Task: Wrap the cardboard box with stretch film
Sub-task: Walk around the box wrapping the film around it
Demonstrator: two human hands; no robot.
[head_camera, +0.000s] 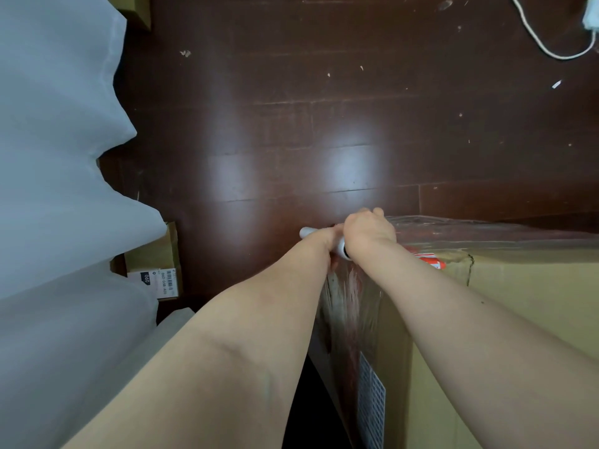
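Note:
A large cardboard box [518, 312] fills the lower right, with orange tape near its top corner. Clear stretch film [470, 233] runs along its far top edge and down its left side [350, 306]. Both arms reach forward to the box's far left corner. My left hand [325, 238] and my right hand [368, 233] both grip a white film roll [306, 232] held across that corner. The roll's left end sticks out past my left hand; most of the roll is hidden by the hands.
Dark wooden floor [291, 124] with small scraps lies beyond the box. A pale curtain [58, 157] hangs along the left. A small labelled cardboard package [158, 270] sits by the curtain. A white cable [551, 47] lies at the top right.

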